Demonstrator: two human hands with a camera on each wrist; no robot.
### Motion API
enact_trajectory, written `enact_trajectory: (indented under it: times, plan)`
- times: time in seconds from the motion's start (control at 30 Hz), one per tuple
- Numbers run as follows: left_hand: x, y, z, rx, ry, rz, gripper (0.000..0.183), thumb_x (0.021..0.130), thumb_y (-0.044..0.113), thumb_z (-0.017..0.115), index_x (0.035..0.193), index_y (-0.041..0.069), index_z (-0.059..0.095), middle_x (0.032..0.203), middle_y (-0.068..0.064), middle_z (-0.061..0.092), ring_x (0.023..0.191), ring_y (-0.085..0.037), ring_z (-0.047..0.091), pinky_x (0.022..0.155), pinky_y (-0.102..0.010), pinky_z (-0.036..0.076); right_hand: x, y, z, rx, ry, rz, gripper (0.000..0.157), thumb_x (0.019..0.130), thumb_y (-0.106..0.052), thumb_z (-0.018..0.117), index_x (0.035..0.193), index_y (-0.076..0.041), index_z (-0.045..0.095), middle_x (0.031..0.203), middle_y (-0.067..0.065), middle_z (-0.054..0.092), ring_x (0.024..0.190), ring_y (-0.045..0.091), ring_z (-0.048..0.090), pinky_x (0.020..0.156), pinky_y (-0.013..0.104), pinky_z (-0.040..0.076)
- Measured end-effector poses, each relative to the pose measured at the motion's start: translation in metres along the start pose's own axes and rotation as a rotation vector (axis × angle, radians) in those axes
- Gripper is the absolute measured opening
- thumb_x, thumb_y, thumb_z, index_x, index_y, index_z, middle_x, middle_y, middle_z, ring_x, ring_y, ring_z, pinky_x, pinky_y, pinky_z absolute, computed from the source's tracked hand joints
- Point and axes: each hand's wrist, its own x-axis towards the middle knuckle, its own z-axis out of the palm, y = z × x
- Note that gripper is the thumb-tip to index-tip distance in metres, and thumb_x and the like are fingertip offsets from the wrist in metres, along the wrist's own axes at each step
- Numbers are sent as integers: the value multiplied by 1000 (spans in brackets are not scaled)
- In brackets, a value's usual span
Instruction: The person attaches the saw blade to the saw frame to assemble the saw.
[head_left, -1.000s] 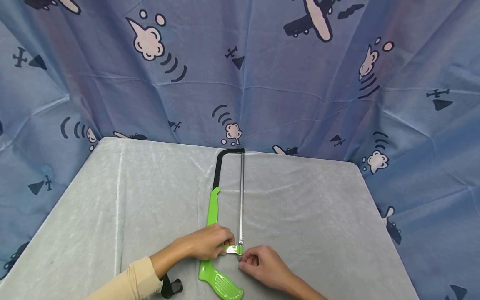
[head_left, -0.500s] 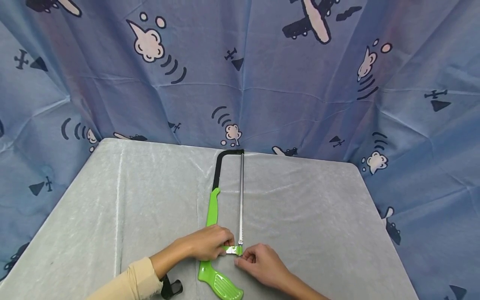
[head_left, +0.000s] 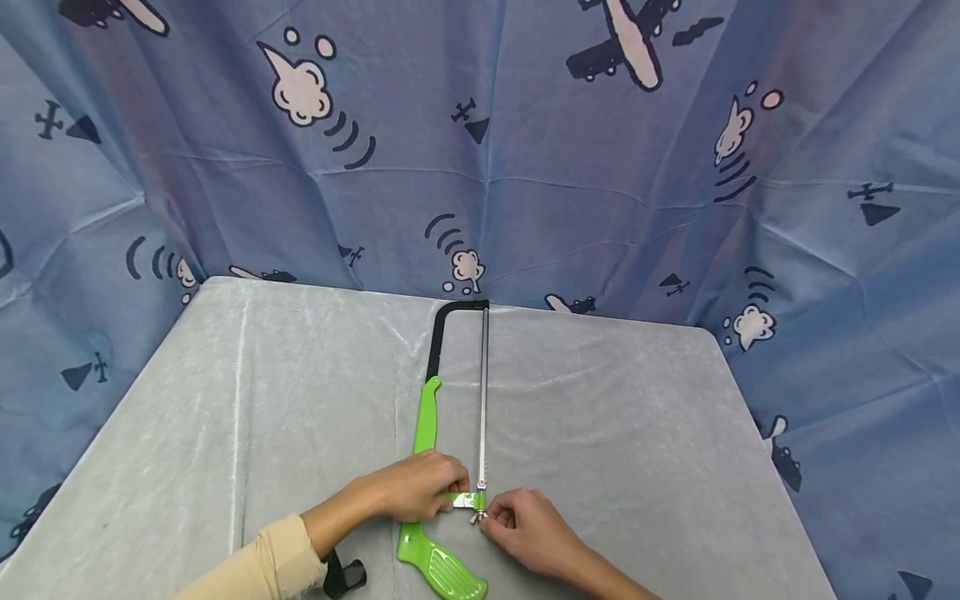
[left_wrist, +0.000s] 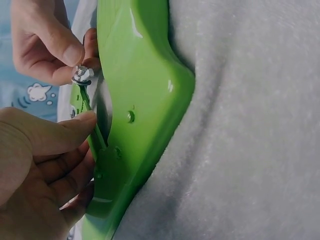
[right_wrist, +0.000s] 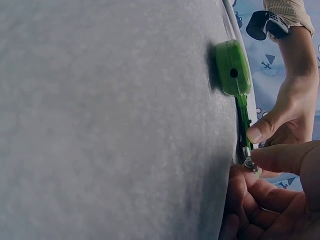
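A hacksaw [head_left: 426, 421] lies on the table, its green handle [head_left: 447, 568] towards me. Its black frame reaches the far edge, and the silver blade [head_left: 483, 400] runs along its right side. My left hand [head_left: 418, 485] pinches the green cross arm [head_left: 467, 500] between frame and blade. In the left wrist view, a silver wing nut [left_wrist: 86, 75] sits on a threaded stud at the end of that arm. My right hand [head_left: 531, 533] has thumb and curled forefinger at this wing nut; the right wrist view shows it between them.
A grey velvety cloth covers the table [head_left: 615, 417]. Behind it and at both sides hangs a blue curtain [head_left: 555, 208] printed with planes. A black device [head_left: 345, 577] is worn at my left wrist, beside the cream sleeve [head_left: 273, 558].
My right thumb and forefinger move left over the wing nut, then back slightly right, so its wing shows again. The left hand and the hacksaw stay in place.
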Motion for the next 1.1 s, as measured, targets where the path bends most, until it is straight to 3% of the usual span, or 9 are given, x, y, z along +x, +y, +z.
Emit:
enact_trajectory:
  times: [0.33, 0.7, 0.93, 1.1]
  plan:
    - [-1, 3, -1, -7, 7, -2, 17, 80, 4, 77, 86, 15, 66, 78, 12, 54, 74, -2, 50, 71, -20, 44, -3, 2, 1, -81, 67, -36, 23, 81, -12, 74, 69, -20, 57, 59, -17, 48, 52, -5, 41, 50, 18, 37]
    - [-1, 3, -1, -5, 2, -6, 17, 80, 4, 77, 88, 14, 67, 79, 11, 55, 75, -2, 50, 72, -20, 45, -3, -2, 3, -80, 62, -43, 18, 78, -15, 77, 71, -18, 62, 60, -17, 49, 52, -6, 43, 50, 17, 39]
    - [0, 3, -1, -13, 0, -4, 17, 81, 3, 77, 87, 14, 66, 77, 13, 53, 73, -1, 49, 69, -19, 43, -1, -5, 4, -74, 70, 10, 31, 86, -33, 74, 63, -20, 58, 55, -16, 48, 50, -4, 42, 48, 19, 37]
    - [1, 4, -1, -7, -5, -7, 17, 80, 3, 77, 85, 15, 65, 76, 14, 52, 71, -1, 48, 68, -19, 43, -1, -5, 4, -62, 64, 23, 32, 88, -32, 72, 63, -20, 58, 55, -15, 47, 50, -3, 41, 48, 20, 37]
